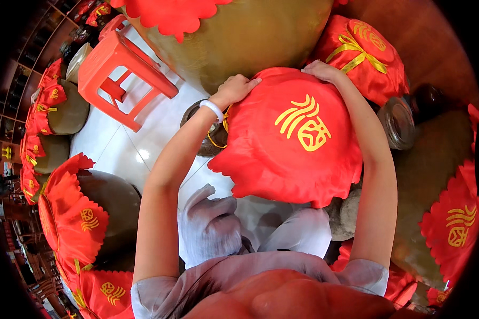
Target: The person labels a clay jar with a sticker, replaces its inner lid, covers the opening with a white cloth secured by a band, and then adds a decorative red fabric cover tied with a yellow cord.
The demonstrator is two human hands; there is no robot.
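Note:
A red cloth jar cover (250, 122) with a yellow printed character and scalloped edge lies spread in front of me over something round, likely a jar, which it hides. My left hand (234, 89), wearing a white bangle (213, 110) at the wrist, is closed on the cloth's far left edge. At the far right edge my right hand (323, 70) grips the cloth too, its fingertips partly hidden. A yellow ribbon (214, 142) hangs below my left wrist, beside a dark round jar (194, 114) on the floor.
A large brown jar (245, 40) stands directly ahead. A red plastic stool (114, 66) is at the far left. Cloth-topped jars (112, 204) line the left side. On the right are a ribbon-tied jar (364, 61), a glass jar (396, 123) and another large jar (426, 181).

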